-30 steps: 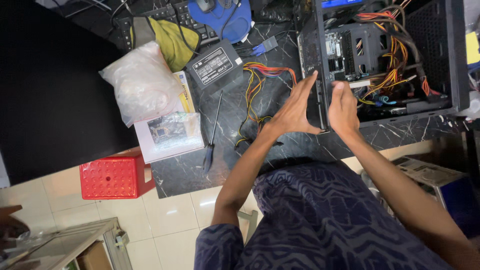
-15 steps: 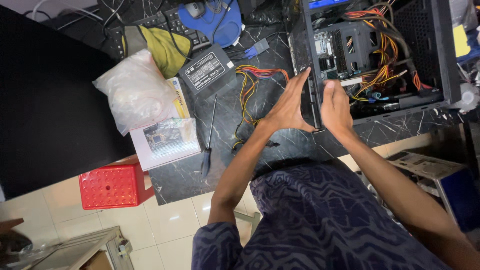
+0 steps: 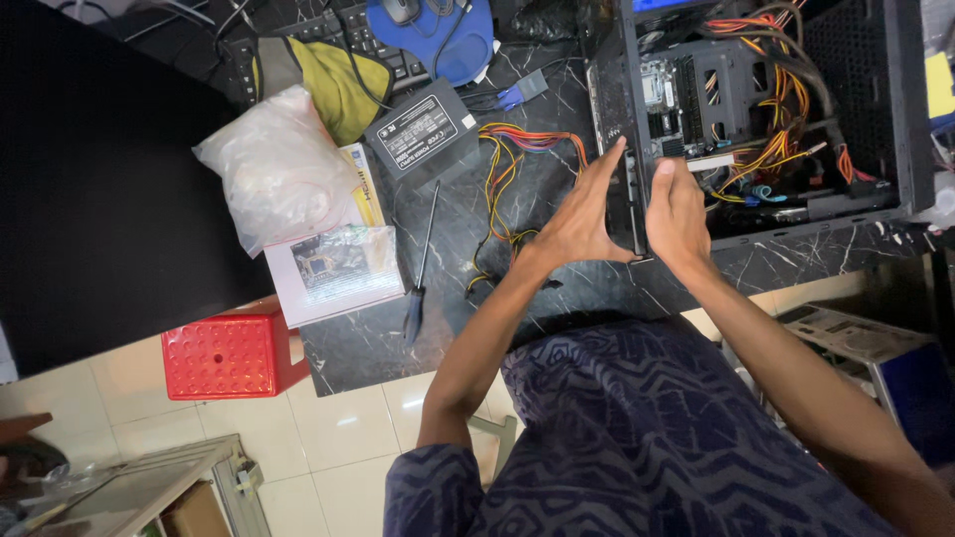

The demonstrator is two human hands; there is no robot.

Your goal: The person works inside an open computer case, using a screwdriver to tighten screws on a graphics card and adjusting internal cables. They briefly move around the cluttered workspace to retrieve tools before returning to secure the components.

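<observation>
An open black computer case (image 3: 885,109) lies on its side on the dark marble table (image 3: 557,288), its inside full of orange and yellow cables. My left hand (image 3: 582,214) presses flat against the outside of the case's near edge, fingers spread. My right hand (image 3: 676,214) grips the same edge from the inner side, fingers reaching toward the board inside. A grey power supply (image 3: 423,129) with a bundle of coloured wires (image 3: 512,164) lies to the left of my hands. A screwdriver (image 3: 418,273) rests on the table beside it.
A plastic bag (image 3: 269,169), a printed booklet (image 3: 333,268), a yellow cloth (image 3: 333,75), a keyboard and a blue mouse pad (image 3: 443,35) crowd the table's left and far side. A red plastic stool (image 3: 224,353) stands on the tiled floor. Another case (image 3: 875,348) sits lower right.
My hands have kept their hold on the case's edge; the right hand's fingers shifted slightly inward. The view moved a little with my head.
</observation>
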